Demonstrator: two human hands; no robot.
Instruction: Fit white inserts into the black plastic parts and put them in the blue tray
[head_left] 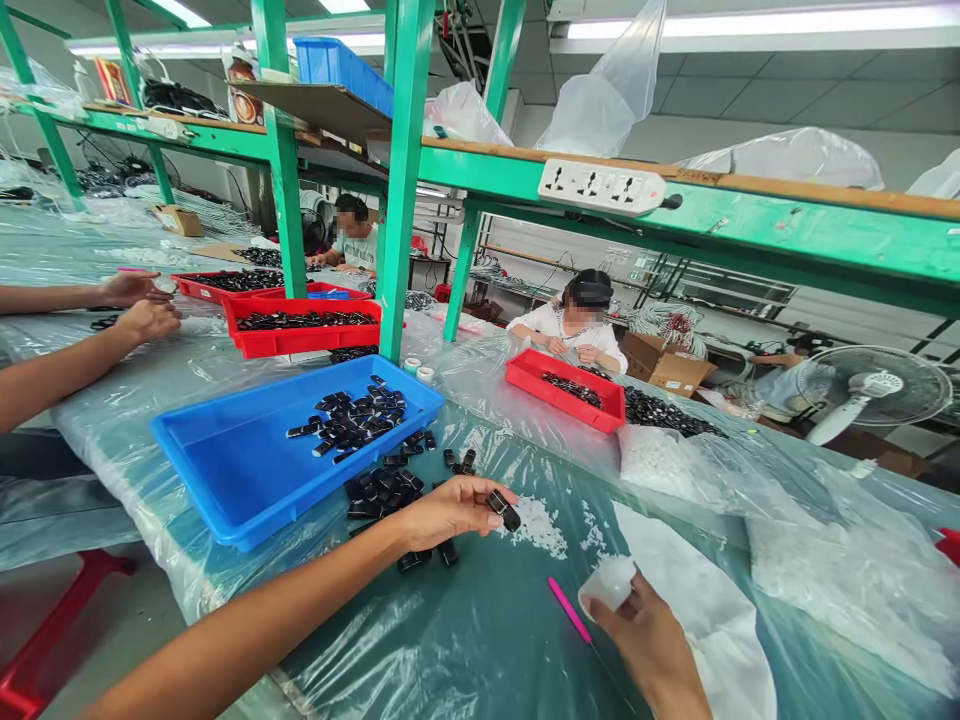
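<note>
My left hand [457, 508] pinches a small black plastic casing [504, 510] between thumb and fingers, held over the table. In my right hand [652, 635] is a small white translucent bottle [611, 583], tilted, with my fingers wrapped round it. A pink-handled thin tool [568, 610] lies on the table just left of the bottle. Small white plastic pieces [540, 528] are scattered behind the left hand. More black casings [382, 492] lie in a heap beside the blue tray [195, 430], which also holds many of them.
A white sheet [697, 590] and clear plastic bags [847, 570] lie to the right. Red trays [300, 342] of black parts stand further back. A green shelf post [405, 200] rises behind the blue tray. Another person's hands [146, 305] are at the left; more people sit opposite.
</note>
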